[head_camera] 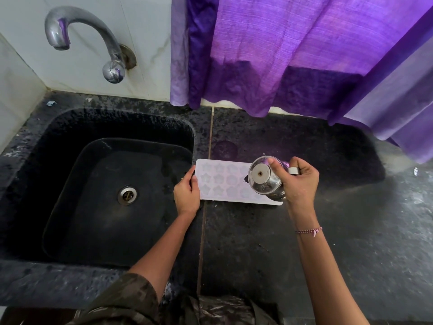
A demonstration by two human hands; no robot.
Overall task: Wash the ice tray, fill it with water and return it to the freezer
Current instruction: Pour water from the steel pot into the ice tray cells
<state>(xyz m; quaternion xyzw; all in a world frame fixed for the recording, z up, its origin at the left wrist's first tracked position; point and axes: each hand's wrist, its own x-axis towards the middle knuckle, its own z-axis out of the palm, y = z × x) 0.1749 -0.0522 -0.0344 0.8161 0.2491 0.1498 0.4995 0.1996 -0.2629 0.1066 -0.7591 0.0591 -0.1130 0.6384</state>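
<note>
left hand clamped on ice tray edge, right hand gripping tilted steel jug above it

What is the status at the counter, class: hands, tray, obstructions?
Left hand steadies white star-mould ice tray on dark counter. Right hand tips steel jug over it. Nothing in the way.
</note>
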